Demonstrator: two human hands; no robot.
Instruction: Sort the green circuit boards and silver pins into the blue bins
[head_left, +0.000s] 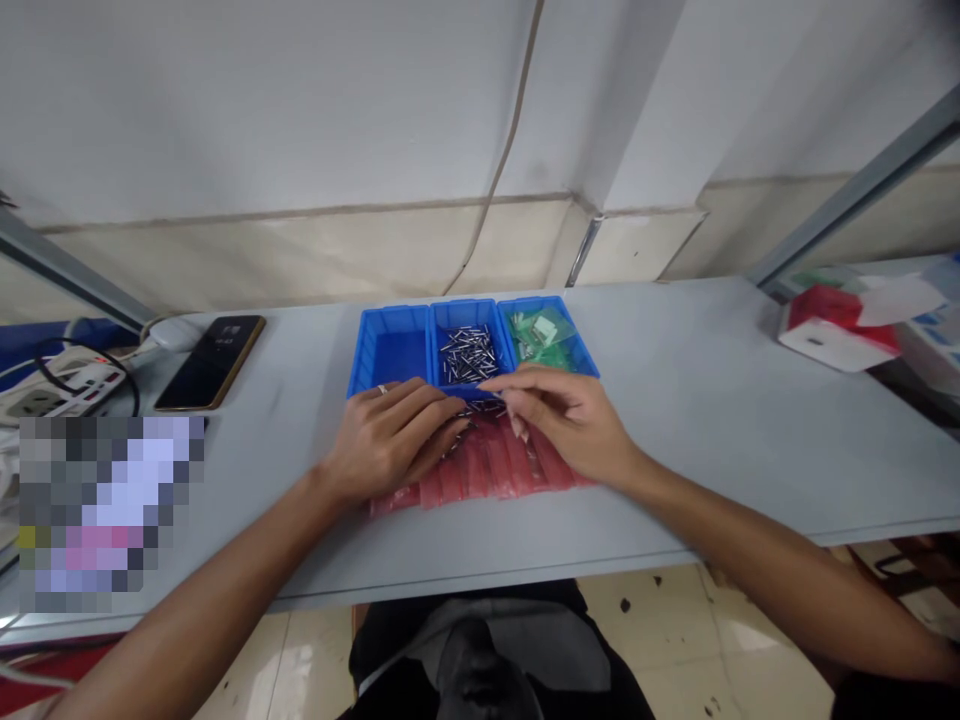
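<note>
My right hand [566, 415] pinches a small metal pin [493, 394] between thumb and index finger, just in front of the blue bins. My left hand [397, 435] rests with bent fingers pressed together over the left part of a row of pink plastic bags [480, 472]. Dark and silver pins [486, 407] lie between the two hands at the bags' upper edge, and some show by my left fingertips. What my left fingers hold, if anything, is hidden. The middle blue bin [435, 345] contains many similar metal pins [469, 355].
Left of it is a bare blue bin [394, 350]; the right blue bin [589, 360] has green-and-clear plastic packets [540, 330]. A phone [212, 362], power strip [71, 385] and cables sit at left. A red-and-white box [840, 330] stands at right.
</note>
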